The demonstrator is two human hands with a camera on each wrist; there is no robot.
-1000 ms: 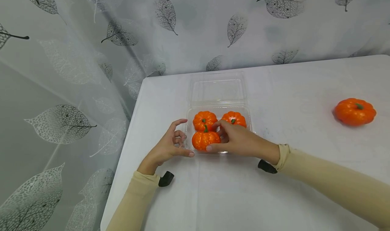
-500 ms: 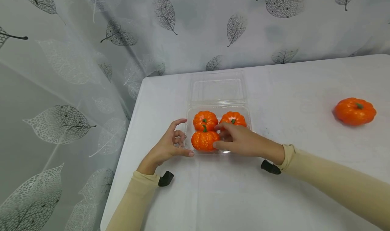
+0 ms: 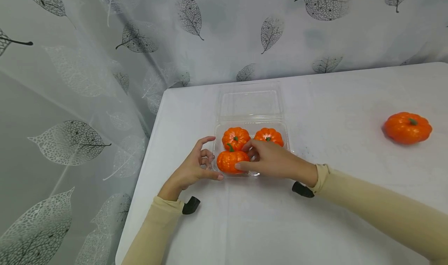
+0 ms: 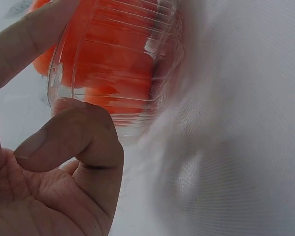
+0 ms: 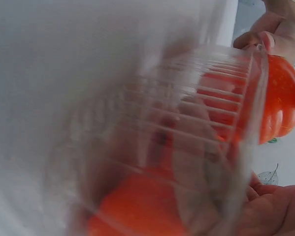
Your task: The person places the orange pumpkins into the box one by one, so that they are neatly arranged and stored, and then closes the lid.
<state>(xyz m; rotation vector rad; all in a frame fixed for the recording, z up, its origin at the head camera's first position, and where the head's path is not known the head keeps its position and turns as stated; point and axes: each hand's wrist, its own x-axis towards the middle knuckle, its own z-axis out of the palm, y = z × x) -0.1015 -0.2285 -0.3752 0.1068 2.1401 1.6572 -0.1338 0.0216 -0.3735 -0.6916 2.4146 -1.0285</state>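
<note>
A leaf-printed curtain [image 3: 227,24] hangs at 12 and 9 o'clock, probably as a backdrop to the white table [image 3: 350,101]. On the table lies a clear container [image 3: 252,126], its lid [image 3: 250,101] folded back toward 12 o'clock, which leaves it reachable from above. The person's left hand [image 3: 196,166] sits at the container's 9 o'clock, thumb and index finger spread wide, other fingers bent near its wall, likely to keep light plastic from sliding. The right hand [image 3: 276,160] comes in from 4 o'clock, narrowed on the front pumpkin [image 3: 227,161] at its right side, a grip that seems meant to spare the stem. That pumpkin is at 7 o'clock in the container; the back-left pumpkin [image 3: 235,136] is at 11, the back-right pumpkin [image 3: 267,135] at 1. The loose pumpkin [image 3: 407,129] rests well apart, near 3 o'clock, perhaps to leave the arms room. Counted: one container, two hands, four pumpkins, four green stems; whether the right hand hides another pumpkin cannot be told.
</note>
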